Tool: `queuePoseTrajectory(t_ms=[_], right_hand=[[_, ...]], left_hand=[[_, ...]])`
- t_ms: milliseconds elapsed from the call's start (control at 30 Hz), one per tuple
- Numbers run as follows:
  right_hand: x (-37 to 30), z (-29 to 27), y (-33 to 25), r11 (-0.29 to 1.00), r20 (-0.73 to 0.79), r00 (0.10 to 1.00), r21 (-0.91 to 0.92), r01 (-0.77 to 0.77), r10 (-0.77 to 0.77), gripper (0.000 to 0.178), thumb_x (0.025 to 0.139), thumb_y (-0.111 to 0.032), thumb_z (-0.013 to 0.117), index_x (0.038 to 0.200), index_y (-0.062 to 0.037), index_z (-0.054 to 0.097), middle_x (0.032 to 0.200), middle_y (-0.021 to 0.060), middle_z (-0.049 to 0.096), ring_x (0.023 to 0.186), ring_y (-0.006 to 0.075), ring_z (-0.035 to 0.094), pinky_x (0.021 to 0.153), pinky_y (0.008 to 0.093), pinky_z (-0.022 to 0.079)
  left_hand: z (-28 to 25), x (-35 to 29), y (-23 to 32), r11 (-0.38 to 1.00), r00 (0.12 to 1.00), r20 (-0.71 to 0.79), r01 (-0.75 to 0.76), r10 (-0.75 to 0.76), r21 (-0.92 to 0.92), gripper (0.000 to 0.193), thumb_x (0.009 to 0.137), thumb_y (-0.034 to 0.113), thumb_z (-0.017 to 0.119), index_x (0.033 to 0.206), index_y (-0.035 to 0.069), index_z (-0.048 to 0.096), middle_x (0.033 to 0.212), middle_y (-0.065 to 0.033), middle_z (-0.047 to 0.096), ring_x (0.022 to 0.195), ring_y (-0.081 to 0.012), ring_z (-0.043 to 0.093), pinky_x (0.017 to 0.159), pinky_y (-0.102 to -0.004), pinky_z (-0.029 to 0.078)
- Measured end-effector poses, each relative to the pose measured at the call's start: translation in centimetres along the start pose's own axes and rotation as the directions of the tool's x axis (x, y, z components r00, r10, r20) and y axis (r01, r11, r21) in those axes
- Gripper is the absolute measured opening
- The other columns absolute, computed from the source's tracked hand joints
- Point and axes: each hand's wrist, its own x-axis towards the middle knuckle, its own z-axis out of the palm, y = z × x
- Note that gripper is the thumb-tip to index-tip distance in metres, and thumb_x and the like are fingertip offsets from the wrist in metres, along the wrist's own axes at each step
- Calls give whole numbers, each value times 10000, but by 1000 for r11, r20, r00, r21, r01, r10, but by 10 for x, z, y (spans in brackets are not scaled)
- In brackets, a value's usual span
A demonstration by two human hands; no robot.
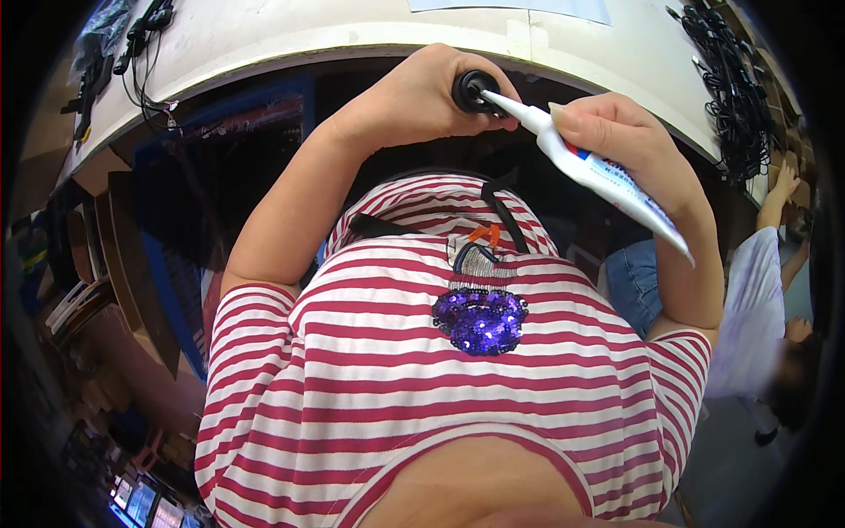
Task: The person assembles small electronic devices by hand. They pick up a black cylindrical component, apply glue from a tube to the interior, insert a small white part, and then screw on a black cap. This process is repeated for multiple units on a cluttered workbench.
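Observation:
My left hand (422, 97) is closed around a black cylindrical part (465, 86), whose round hollow end faces right. Most of that part is hidden inside my fingers. In my right hand (620, 141) is a white glue tube (607, 180) with blue and red print, gripped between thumb and fingers near its neck. The tube's long narrow nozzle (515, 107) points left, and its tip reaches the opening of the black part. Both hands are held in front of the table's near edge, above my lap.
A pale worktable (308, 22) curves across the top, with a sheet of paper (519, 7) on it. Bundled black cables (726, 88) lie at its right end; black cabled parts (141, 40) lie at the left. Another person (748, 308) is at the right. Cardboard (136, 273) stands at the left.

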Motion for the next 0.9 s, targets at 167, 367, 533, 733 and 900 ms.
queuePoseTrajectory(t_ms=[167,367,533,733,900], right_hand=[[10,-2,10,970,53,998,241,-29,16,290,921,-252,486,752,-27,558,481,-40,432,350,15,290,335,189,211],[11,-14,9,903,199,980,416,-105,23,338,937,-268,439,679,-58,501,456,-32,394,338,41,258,358,216,204],[24,-41,14,868,74,924,377,323,-376,338,947,-297,394,718,-63,481,526,-14,449,403,76,343,425,248,265],[75,-79,8,878,-377,832,-412,244,-408,281,898,-322,502,886,-60,604,673,-33,520,600,54,454,565,216,378],[107,-97,15,567,-458,629,-823,-34,-628,307,875,-312,511,870,-25,619,743,102,620,741,234,600,677,337,455]], left_hand=[[2,2,5,999,1000,6,25,-25,-32,191,670,-16,678,856,17,653,755,-67,650,712,-138,611,689,-248,484],[1,5,3,997,997,-40,69,-70,-43,170,680,-19,656,847,11,648,773,-64,651,732,-124,607,710,-247,480],[-1,10,4,997,998,-65,-1,-4,-74,177,686,-9,674,858,14,645,876,-81,655,836,-155,619,794,-272,480],[-8,4,8,995,985,-169,11,-28,-100,329,689,117,729,978,38,593,891,-30,562,834,-137,530,767,-264,428],[-15,-4,8,841,998,-22,45,-67,-540,428,753,168,643,1131,25,502,896,-16,485,765,-103,441,701,-229,385]])
